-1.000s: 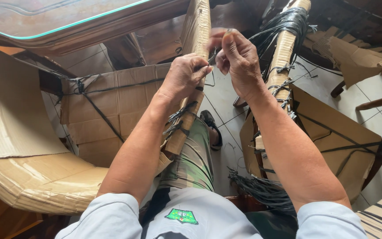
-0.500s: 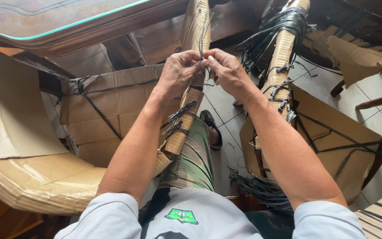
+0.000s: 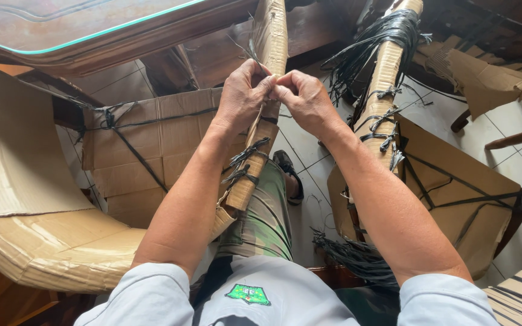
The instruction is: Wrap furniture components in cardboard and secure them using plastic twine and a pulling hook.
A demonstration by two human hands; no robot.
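Tiled floor (image 3: 309, 145) behind: left hand (image 3: 243, 96) and right hand (image 3: 303, 99) pinch a thin black strap (image 3: 250, 51) against the central cardboard-wrapped leg (image 3: 267, 78); loosened tension could let the knot slip.

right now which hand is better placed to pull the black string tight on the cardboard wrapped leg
Probably the right hand: it pinches the black string beside the cardboard-wrapped leg with open floor on its side. The left hand lies against the leg, better placed to brace it.
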